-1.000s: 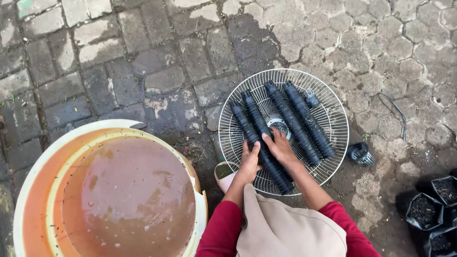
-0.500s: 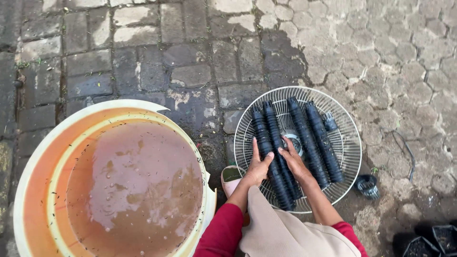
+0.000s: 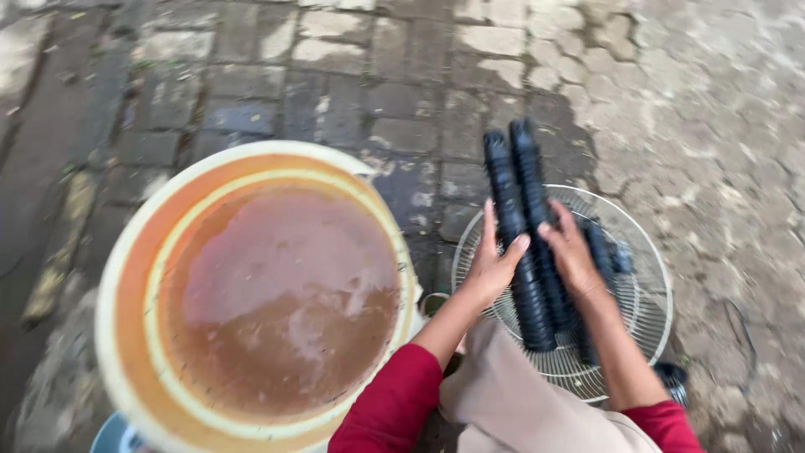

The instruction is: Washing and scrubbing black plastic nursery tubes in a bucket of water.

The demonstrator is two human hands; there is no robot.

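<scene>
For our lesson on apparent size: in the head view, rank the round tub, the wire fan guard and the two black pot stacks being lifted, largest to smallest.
1. Round tub, clearly largest.
2. Wire fan guard.
3. Black pot stacks, long but narrow; being raised nearer the camera, they may look bigger than they are.

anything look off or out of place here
Mildly. The wire fan guard lies flat on the paving as a tray. Both hands, left and right, lift two long stacks of black pots overhanging its rim. The tub holds murky brown water.
</scene>
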